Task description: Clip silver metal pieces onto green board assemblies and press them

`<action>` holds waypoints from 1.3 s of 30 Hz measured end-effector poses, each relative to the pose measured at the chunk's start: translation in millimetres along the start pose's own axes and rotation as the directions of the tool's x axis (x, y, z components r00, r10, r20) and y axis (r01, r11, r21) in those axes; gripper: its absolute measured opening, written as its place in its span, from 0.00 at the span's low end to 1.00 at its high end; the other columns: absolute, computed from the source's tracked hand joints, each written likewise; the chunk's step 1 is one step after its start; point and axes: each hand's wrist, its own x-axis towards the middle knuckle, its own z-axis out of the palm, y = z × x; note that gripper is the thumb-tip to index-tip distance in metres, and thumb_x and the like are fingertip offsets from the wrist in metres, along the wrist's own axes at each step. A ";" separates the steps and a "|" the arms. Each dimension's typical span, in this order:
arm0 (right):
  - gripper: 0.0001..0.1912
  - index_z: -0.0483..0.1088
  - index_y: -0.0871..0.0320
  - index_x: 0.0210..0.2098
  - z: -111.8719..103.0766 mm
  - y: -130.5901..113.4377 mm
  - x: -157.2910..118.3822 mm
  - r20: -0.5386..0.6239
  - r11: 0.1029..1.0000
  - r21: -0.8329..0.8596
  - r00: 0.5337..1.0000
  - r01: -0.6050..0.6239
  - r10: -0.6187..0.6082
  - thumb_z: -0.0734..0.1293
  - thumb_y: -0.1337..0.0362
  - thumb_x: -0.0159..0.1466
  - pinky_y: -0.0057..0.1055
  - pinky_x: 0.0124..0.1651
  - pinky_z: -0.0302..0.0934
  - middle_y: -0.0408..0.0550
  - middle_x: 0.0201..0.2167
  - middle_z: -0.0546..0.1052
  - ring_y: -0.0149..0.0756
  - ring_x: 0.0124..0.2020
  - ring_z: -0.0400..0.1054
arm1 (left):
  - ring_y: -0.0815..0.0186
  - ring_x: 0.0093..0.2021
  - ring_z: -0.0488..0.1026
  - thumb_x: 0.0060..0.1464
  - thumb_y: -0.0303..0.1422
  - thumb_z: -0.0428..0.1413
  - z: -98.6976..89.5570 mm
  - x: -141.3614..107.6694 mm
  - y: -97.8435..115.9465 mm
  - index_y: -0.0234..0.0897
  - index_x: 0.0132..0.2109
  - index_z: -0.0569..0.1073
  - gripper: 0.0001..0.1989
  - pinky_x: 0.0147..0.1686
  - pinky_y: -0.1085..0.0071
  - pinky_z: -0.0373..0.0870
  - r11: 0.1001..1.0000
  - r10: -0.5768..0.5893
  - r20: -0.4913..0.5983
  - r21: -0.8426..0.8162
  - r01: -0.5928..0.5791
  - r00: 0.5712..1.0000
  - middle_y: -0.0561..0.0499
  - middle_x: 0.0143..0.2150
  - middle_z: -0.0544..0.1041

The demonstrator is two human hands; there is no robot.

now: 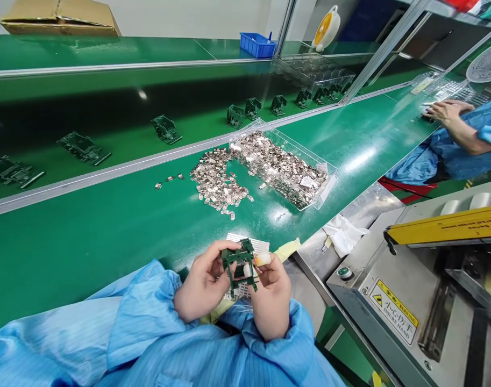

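Close to my body, a dark green plastic frame part (237, 263) with an open, boxy shape is held up between both hands. My left hand (203, 285) grips its left side, the thumb on the near face and fingers behind. On the right side, my right hand (272, 293) is closed on the same part, with white finger covers on at least two fingertips. Whether a small piece sits between those fingertips cannot be made out. Partly hidden beneath the part lies a sheet with rows of small silvery pieces (259, 244), and beside it a pale yellow strip (289, 249).
A pile of small metal pieces (219, 180) lies ahead, beside a clear tray (328, 188) filled with more. Several green frame parts (164, 129) line the conveyor (128, 115) behind. A machine (374, 279) stands at right. A co-worker's hands (447, 111) are at far right.
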 end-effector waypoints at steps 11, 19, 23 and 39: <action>0.11 0.65 0.56 0.27 -9.7 7.9 -15.6 -0.061 0.990 0.139 0.998 -0.019 0.028 0.73 0.65 0.52 0.26 0.31 0.64 0.40 0.24 0.70 0.31 0.26 0.65 | 0.69 0.30 0.72 0.53 0.28 0.59 13.2 -7.9 12.8 0.39 0.47 0.72 0.13 0.29 0.76 0.72 0.996 -0.085 0.086 -0.004 0.086 0.993 0.52 0.36 0.76; 0.14 0.74 0.57 0.38 -78.2 31.3 -22.9 -0.191 0.994 -0.101 0.980 0.037 -0.056 0.71 0.53 0.59 0.33 0.38 0.68 0.48 0.31 0.78 0.38 0.32 0.71 | 0.69 0.36 0.74 0.57 0.34 0.59 16.9 20.9 1.1 0.39 0.51 0.68 0.15 0.36 0.75 0.75 0.999 0.034 0.074 -0.005 -0.033 0.997 0.50 0.42 0.75; 0.18 0.73 0.58 0.26 -80.1 52.4 -16.8 0.137 0.991 -0.130 0.990 -0.004 0.022 0.67 0.49 0.62 0.31 0.31 0.64 0.45 0.22 0.75 0.35 0.26 0.68 | 0.68 0.39 0.75 0.57 0.31 0.58 25.3 45.5 -13.5 0.37 0.53 0.67 0.17 0.40 0.75 0.74 0.993 0.086 0.147 0.063 -0.097 0.985 0.50 0.41 0.75; 0.15 0.69 0.55 0.24 -75.0 83.0 -23.8 0.192 0.948 -0.279 0.976 0.152 -0.100 0.62 0.56 0.64 0.30 0.28 0.56 0.43 0.21 0.69 0.33 0.22 0.61 | 0.71 0.30 0.74 0.57 0.33 0.59 33.5 52.6 -18.6 0.36 0.54 0.67 0.19 0.30 0.78 0.73 1.000 0.010 0.281 0.001 -0.011 0.960 0.53 0.33 0.75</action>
